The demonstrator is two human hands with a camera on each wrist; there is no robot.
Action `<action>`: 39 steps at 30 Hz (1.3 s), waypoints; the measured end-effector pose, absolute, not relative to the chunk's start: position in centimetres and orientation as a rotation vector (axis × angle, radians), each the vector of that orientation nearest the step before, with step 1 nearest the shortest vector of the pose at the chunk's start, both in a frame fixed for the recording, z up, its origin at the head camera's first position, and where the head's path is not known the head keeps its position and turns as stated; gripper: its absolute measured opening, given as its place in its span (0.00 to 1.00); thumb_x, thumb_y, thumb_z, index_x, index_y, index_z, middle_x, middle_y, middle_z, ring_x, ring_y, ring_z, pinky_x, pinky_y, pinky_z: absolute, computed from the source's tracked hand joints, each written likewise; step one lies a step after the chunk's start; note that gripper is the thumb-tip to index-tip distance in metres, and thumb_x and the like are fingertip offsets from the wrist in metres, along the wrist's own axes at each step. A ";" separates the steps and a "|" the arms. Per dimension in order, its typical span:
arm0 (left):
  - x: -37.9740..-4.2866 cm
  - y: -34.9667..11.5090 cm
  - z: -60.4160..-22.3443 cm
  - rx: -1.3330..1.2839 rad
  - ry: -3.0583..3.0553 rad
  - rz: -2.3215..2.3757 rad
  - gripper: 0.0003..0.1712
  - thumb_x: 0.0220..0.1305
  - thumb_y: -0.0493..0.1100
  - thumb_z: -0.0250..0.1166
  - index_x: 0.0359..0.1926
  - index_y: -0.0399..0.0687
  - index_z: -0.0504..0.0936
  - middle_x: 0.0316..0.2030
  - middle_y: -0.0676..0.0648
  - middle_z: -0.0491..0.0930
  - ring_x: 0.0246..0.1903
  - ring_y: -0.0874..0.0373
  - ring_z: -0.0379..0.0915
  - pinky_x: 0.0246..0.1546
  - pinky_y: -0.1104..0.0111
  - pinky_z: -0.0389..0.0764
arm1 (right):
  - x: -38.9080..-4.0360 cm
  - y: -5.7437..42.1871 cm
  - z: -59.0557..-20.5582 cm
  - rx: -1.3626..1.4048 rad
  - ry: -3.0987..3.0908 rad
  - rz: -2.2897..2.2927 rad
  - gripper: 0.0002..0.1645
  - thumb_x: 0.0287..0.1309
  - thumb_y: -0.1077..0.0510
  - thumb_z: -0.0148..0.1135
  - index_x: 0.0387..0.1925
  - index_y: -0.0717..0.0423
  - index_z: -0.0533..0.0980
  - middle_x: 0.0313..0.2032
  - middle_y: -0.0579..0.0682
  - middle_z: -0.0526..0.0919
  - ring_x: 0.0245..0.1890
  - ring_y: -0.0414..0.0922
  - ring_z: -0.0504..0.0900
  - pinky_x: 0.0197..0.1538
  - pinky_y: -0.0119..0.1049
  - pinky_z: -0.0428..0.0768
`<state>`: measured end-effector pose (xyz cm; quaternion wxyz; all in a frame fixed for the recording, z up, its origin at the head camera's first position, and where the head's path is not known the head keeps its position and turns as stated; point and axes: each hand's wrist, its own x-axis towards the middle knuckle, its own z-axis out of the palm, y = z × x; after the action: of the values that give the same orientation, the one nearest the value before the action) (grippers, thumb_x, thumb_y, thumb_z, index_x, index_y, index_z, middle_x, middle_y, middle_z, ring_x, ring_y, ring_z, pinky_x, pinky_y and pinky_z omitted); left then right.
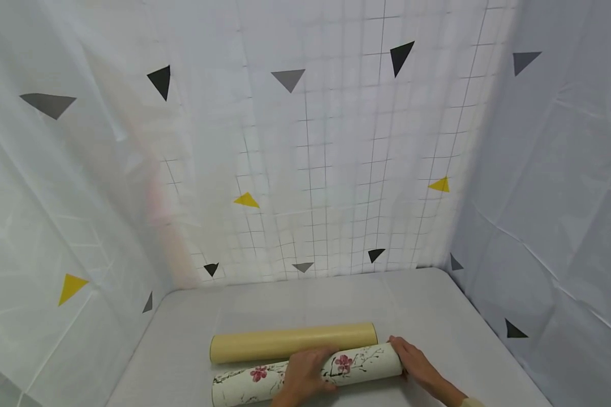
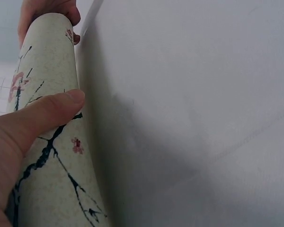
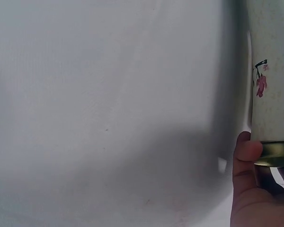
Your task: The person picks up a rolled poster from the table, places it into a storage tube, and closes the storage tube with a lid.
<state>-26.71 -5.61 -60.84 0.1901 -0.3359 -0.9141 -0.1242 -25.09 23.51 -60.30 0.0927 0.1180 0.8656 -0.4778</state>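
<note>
A pale cardboard-like tube (image 1: pixel 362 364) printed with dark branches and pink blossoms lies near the front of the table. My left hand (image 1: pixel 305 374) grips it round the middle, its thumb (image 2: pixel 57 111) laid across the top in the left wrist view. At the tube's right end, my right hand (image 1: pixel 418 364) holds the brass-coloured metal rim (image 3: pixel 277 150), with fingers curled round it in the right wrist view. Just behind lies a plain yellow tube (image 1: pixel 280 342), roughly parallel to the printed one.
The table (image 1: pixel 305 299) has a white cover. White sheets hang at the back (image 1: pixel 336 226) and both sides, marked with black, grey and yellow triangles. The right-hand sheet (image 1: pixel 555 226) comes down along the table's right edge.
</note>
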 end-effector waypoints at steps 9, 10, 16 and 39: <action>-26.7 -5.6 -60.8 -0.954 -2.580 -0.356 0.48 0.27 0.64 0.87 0.57 0.66 0.83 0.45 0.63 0.90 0.38 0.70 0.86 0.36 0.78 0.80 | -25.0 23.3 -60.2 0.348 2.548 -1.399 0.54 0.74 0.25 0.32 0.65 0.71 0.71 0.42 0.54 0.81 0.39 0.46 0.76 0.36 0.37 0.74; -26.7 -5.6 -60.8 -0.951 -2.578 -0.357 0.48 0.27 0.64 0.87 0.57 0.65 0.83 0.45 0.63 0.90 0.38 0.70 0.86 0.35 0.78 0.80 | -25.0 23.3 -60.3 0.347 2.529 -1.415 0.55 0.73 0.23 0.32 0.65 0.70 0.71 0.44 0.55 0.81 0.40 0.46 0.76 0.37 0.37 0.74; -26.8 -5.5 -60.7 -0.923 -2.588 -0.388 0.48 0.26 0.64 0.87 0.57 0.64 0.84 0.44 0.62 0.90 0.38 0.69 0.86 0.34 0.77 0.80 | -25.7 22.6 -60.6 0.391 2.339 -1.620 0.52 0.70 0.24 0.42 0.66 0.67 0.66 0.50 0.62 0.79 0.45 0.51 0.79 0.43 0.42 0.81; -26.6 -5.5 -60.9 -0.928 -2.561 -0.371 0.49 0.25 0.66 0.87 0.57 0.67 0.83 0.46 0.63 0.90 0.38 0.69 0.86 0.35 0.78 0.80 | -25.9 21.5 -60.2 0.478 2.319 -1.667 0.37 0.71 0.33 0.53 0.62 0.61 0.68 0.47 0.61 0.79 0.40 0.48 0.79 0.37 0.38 0.78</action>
<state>-26.61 -5.53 -60.91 0.1951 -0.3310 -0.9137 -0.1322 -25.87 21.50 -60.23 0.1227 0.1637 0.7947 -0.5715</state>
